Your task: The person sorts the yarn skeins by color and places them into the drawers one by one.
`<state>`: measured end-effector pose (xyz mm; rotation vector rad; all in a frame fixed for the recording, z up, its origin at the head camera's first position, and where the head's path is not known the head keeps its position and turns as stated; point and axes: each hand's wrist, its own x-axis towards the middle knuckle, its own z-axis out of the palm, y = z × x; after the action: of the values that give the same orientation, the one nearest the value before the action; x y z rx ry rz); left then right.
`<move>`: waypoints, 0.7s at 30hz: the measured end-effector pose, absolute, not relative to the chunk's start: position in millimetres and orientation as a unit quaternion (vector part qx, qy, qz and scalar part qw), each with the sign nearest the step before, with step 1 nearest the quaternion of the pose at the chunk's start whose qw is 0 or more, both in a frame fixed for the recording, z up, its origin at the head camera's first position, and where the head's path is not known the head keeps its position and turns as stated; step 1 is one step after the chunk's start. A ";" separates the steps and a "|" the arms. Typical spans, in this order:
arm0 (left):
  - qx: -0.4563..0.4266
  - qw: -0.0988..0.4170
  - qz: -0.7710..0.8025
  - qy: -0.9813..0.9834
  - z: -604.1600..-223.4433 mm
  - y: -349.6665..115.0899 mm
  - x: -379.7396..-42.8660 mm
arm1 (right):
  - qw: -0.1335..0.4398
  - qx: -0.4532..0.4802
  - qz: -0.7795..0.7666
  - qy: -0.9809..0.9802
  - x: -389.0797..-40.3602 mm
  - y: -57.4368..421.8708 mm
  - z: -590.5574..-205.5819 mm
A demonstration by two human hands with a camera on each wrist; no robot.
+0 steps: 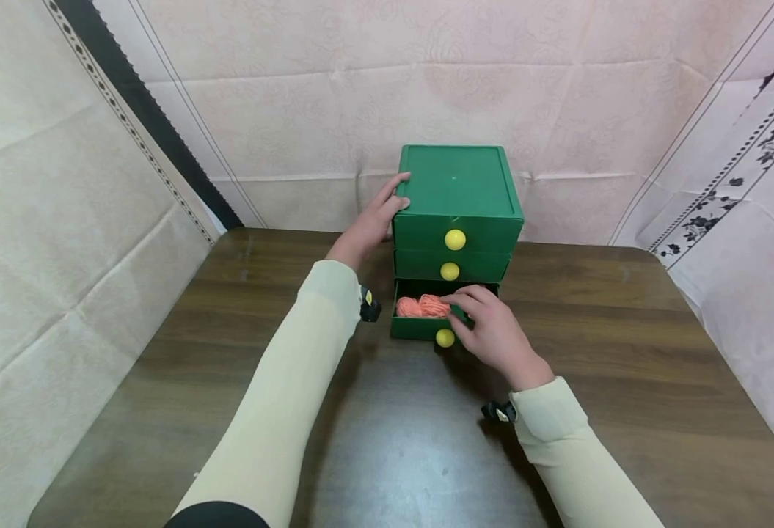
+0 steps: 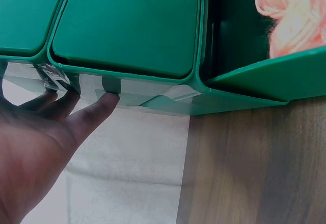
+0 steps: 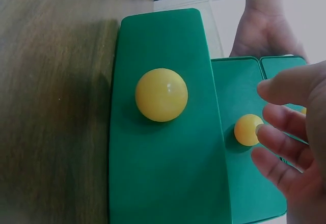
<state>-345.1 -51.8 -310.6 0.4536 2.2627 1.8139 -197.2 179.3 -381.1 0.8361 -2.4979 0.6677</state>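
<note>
A green drawer cabinet [image 1: 455, 180] with yellow ball knobs stands on the table. Its bottom drawer [image 1: 413, 328] is pulled out, and pink-orange yarn [image 1: 429, 306] lies inside, also seen as yarn bundles [image 2: 300, 23] in the left wrist view. My left hand [image 1: 375, 218] rests against the cabinet's left side, fingertips touching its wall and top edge. Over the open drawer hovers my right hand [image 1: 488, 326], fingers loosely bent beside the yarn. In the right wrist view the right hand's fingers [image 3: 282, 147] are apart and hold nothing; the yarn is hidden there behind the drawer's front.
The wooden table [image 1: 248, 352] spreads out around the cabinet. A pale cloth [image 1: 459, 95] hangs close behind it, with more cloth at both sides. The bottom drawer's yellow knob [image 3: 161, 95] sticks out in front, below the upper drawers' knobs.
</note>
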 end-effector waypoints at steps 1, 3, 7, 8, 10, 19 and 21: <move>0.153 0.104 0.615 0.766 -310.6 -52.0 -345.2 | 0.209 0.301 0.238 -0.899 -196.3 179.2 -381.1; 0.153 0.104 0.617 0.765 -310.7 -52.1 -345.7 | 0.205 0.306 0.233 -0.900 -194.4 179.4 -380.8; 0.152 0.104 0.621 0.762 -311.3 -51.8 -346.7 | 0.187 0.318 0.222 -0.903 -191.0 179.3 -380.7; 0.151 0.104 0.621 0.762 -311.4 -51.8 -346.9 | 0.182 0.321 0.220 -0.903 -190.2 179.4 -380.9; 0.151 0.105 0.622 0.761 -311.5 -51.7 -347.0 | 0.171 0.324 0.218 -0.904 -188.6 179.1 -381.3; 0.155 0.107 0.623 0.759 -311.1 -51.1 -346.1 | 0.134 0.325 0.201 -0.914 -184.0 177.1 -386.7; 0.156 0.106 0.623 0.759 -310.8 -50.9 -345.4 | 0.133 0.329 0.196 -0.914 -183.3 176.5 -387.8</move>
<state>-345.4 -50.9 -310.8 0.4589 2.2348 1.8356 -183.3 176.5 -387.8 0.9551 -2.6504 0.5687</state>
